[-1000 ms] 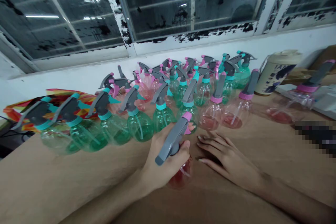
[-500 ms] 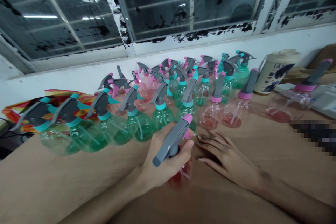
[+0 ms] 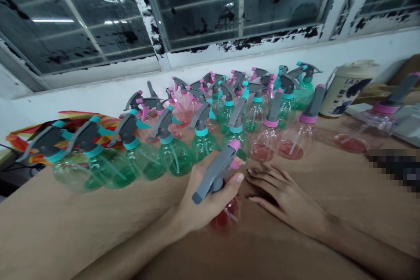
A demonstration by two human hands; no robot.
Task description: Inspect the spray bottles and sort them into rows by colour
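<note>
My left hand (image 3: 205,201) is wrapped round the neck of a spray bottle (image 3: 226,218) with a grey and pink trigger head and pink-red liquid inside. Its grey head points up between my thumb and fingers, and the hand hides the collar. To the right, my right hand (image 3: 278,190) lies on the table, palm down, fingers stretched out and apart from the bottle. Just beyond the hands stand a pink-collared spray bottle (image 3: 262,144) and a green spray bottle (image 3: 177,157).
Several green and pink spray bottles spread across the wooden table (image 3: 131,223) towards the wall. A colourful wrapper (image 3: 78,118) lies at the left. On the right are a beige tumbler (image 3: 344,89), another pink spray bottle (image 3: 364,129) and a blurred dark object (image 3: 398,168). Windows (image 3: 203,4) rise behind.
Almost nothing differs. The view has shifted slightly; my left hand still grips the spray bottle and my right hand rests in the same spot.
</note>
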